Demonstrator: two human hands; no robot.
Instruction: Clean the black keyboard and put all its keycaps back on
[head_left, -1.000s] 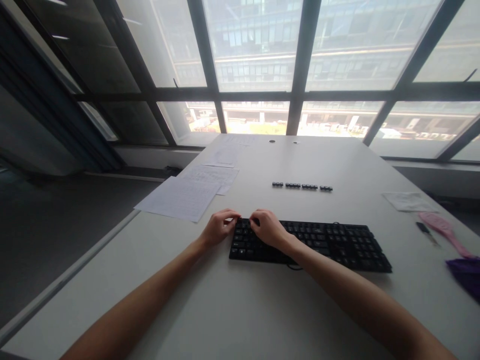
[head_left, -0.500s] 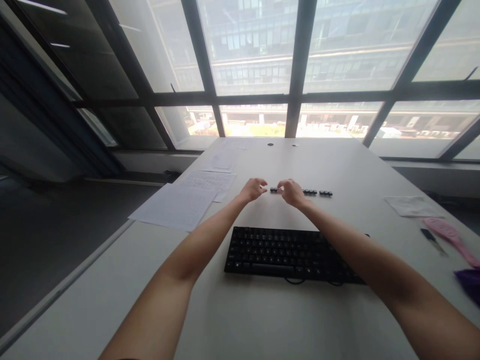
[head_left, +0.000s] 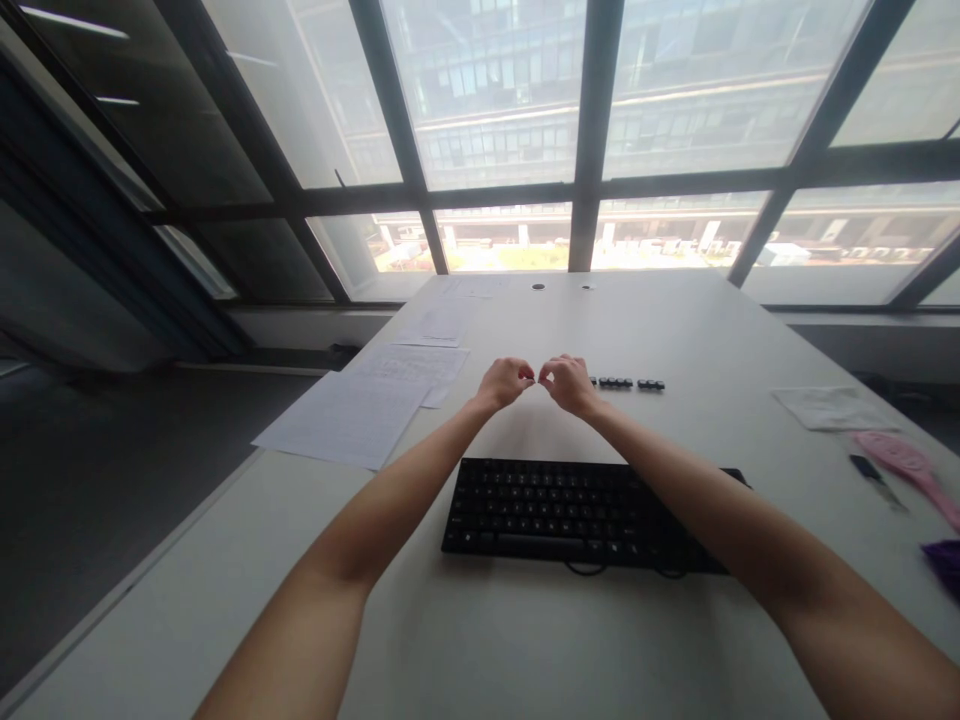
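My left hand (head_left: 506, 382) is closed in a pinch above the white table. A small dark piece, which looks like a black keycap, shows at its fingertips. Close beside it, my right hand (head_left: 567, 382) is also pinched, fingertips almost touching those of the left; what it holds, if anything, is hidden. To the right of that hand lie small black keycaps in short groups, a middle group (head_left: 616, 383) and an end group (head_left: 651, 385). The hand covers part of the row. Nearer to me is a black keyboard (head_left: 540, 505), its right part under my right forearm.
Printed paper sheets (head_left: 345, 415) lie along the left edge of the table (head_left: 480, 640). On the right are a white cloth or tissue (head_left: 829, 409), a pink hairbrush (head_left: 896, 455), a dark-handled tool (head_left: 876, 480) and something purple (head_left: 943, 562). Large windows stand behind the table.
My right hand has moved slightly left, towards the left hand, and now covers the left end of the keycap row. The left hand's fingers have closed into a pinch.
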